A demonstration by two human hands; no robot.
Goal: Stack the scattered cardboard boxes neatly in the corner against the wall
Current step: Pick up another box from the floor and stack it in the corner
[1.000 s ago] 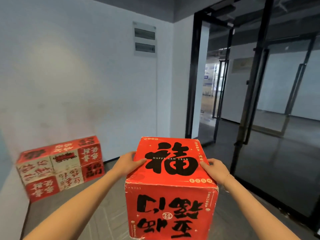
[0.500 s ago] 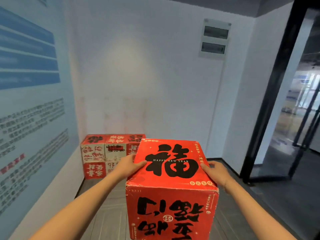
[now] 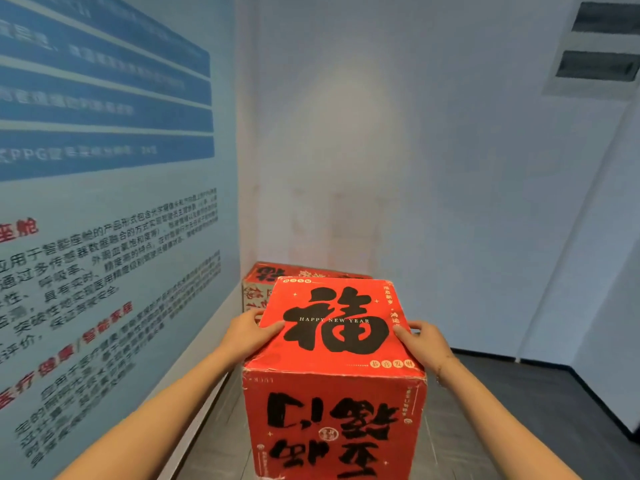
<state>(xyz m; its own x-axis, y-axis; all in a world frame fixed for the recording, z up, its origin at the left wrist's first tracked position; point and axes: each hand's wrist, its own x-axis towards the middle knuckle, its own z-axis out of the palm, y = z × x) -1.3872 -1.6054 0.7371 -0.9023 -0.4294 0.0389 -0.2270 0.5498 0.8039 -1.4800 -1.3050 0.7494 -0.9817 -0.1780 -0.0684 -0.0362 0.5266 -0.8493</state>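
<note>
We carried a red cardboard box (image 3: pixel 334 358) chest-high toward the corner, left hand (image 3: pixel 247 332) and right hand (image 3: pixel 424 342) pressed flat against its opposite upper edges, fingers (image 3: pixel 273 328) curled onto the printed lid. The stacked boxes (image 3: pixel 263 284) waited against the wall (image 3: pixel 346 133), just beyond, beside a blue poster (image 3: pixel 104 202). We judged the carton stiff but light enough for a squeeze grip; its scuffed corners looked crushable, and its smooth faces could slip, so a hold lower down the sides seemed safer for setting down.
</note>
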